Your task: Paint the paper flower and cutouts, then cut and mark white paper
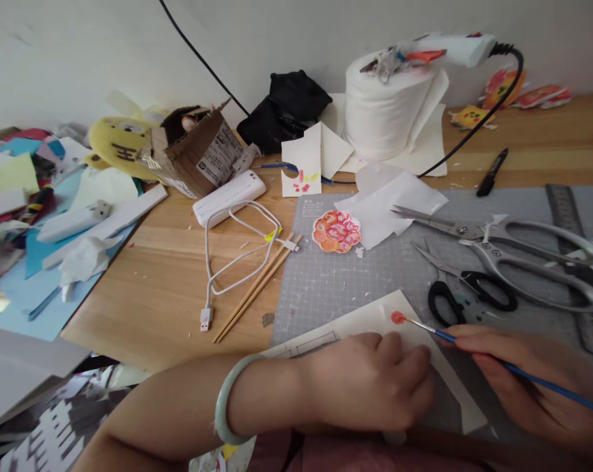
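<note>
My R fingers [466, 335] pinch brush [537, 381]; L fingers [417, 367] curl over paper [372, 316], can't tell grip. If L drifts, red paint [397, 317] may smear.

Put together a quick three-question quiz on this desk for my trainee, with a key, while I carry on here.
1. True or false: the right hand holds the blue paintbrush.
2. Fill in the blank: the small patch at the brush's tip is ____ in colour.
3. What does the white corded tool lie on top of?

Key:
1. True.
2. Orange-red.
3. The large white paper roll.
</note>
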`<act>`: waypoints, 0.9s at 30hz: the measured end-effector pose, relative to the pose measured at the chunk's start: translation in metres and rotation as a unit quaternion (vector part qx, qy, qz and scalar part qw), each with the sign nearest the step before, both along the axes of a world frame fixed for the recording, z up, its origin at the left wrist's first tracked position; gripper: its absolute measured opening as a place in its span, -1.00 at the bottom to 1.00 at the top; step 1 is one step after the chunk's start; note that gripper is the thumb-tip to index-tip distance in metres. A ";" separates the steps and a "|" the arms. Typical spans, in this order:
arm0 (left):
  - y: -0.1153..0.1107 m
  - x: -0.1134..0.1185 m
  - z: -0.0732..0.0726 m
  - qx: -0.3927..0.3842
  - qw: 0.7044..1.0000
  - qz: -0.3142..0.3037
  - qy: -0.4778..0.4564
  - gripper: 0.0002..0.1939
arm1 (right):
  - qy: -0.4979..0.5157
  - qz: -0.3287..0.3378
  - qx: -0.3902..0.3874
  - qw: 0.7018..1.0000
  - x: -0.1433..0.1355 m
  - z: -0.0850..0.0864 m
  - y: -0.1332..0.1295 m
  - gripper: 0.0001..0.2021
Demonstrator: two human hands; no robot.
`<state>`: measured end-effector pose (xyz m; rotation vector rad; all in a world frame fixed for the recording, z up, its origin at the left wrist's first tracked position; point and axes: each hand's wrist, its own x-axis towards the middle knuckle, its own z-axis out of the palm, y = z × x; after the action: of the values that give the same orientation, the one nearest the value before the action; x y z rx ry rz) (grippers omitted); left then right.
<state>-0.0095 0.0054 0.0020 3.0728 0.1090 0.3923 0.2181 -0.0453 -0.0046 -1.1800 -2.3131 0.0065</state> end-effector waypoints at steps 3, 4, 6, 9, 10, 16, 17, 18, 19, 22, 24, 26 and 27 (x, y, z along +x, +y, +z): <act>0.000 0.000 0.000 -0.001 1.000 -0.001 -0.003 -0.78 | -0.015 0.024 0.006 1.000 0.004 -0.003 0.000 -0.79; 0.001 0.000 0.001 -0.002 1.000 -0.002 0.000 -0.77 | -0.019 0.024 0.007 1.000 0.004 -0.003 -0.001 -0.79; 0.001 0.000 0.002 -0.004 1.000 -0.004 0.010 -0.76 | -0.026 0.021 0.008 0.999 0.004 -0.003 -0.001 -0.79; 0.001 0.000 0.003 -0.005 1.000 -0.008 0.016 -0.76 | -0.033 0.023 0.005 0.999 0.003 -0.002 0.000 -0.80; 0.001 0.000 0.003 -0.004 1.000 -0.008 0.013 -0.76 | -0.033 0.023 0.004 0.999 0.003 -0.002 0.000 -0.80; 0.000 0.000 0.002 0.001 1.000 -0.007 0.004 -0.76 | -0.016 0.025 0.010 1.000 -0.001 -0.002 0.001 -0.80; 0.000 0.000 0.002 0.001 1.000 -0.006 0.004 -0.77 | -0.006 0.021 0.009 1.000 -0.001 -0.002 0.001 -0.79; 0.000 0.000 0.001 0.001 1.000 -0.005 0.004 -0.77 | 0.008 0.015 0.005 1.000 -0.002 -0.003 0.000 -0.79; 0.000 0.000 0.001 0.000 1.000 -0.004 0.003 -0.77 | 0.024 0.005 -0.001 1.000 -0.002 -0.003 -0.001 -0.79; 0.000 0.000 0.000 0.002 1.000 -0.003 -0.002 -0.78 | 0.065 -0.027 -0.021 0.997 -0.003 -0.007 -0.006 -0.78; 0.000 0.000 0.000 0.006 1.000 -0.005 -0.004 -0.78 | 0.079 -0.044 -0.035 0.995 -0.003 -0.010 -0.009 -0.77; 0.000 0.000 0.000 0.006 1.000 -0.005 -0.002 -0.77 | 0.082 -0.044 -0.041 0.995 -0.002 -0.011 -0.009 -0.76; 0.000 0.000 0.000 0.005 1.000 -0.003 0.001 -0.77 | 0.079 -0.037 -0.040 0.995 -0.002 -0.011 -0.008 -0.76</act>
<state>-0.0095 0.0053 0.0022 3.0823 0.0980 0.3919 0.2166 -0.0535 -0.0153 -1.2571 -2.1470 0.1607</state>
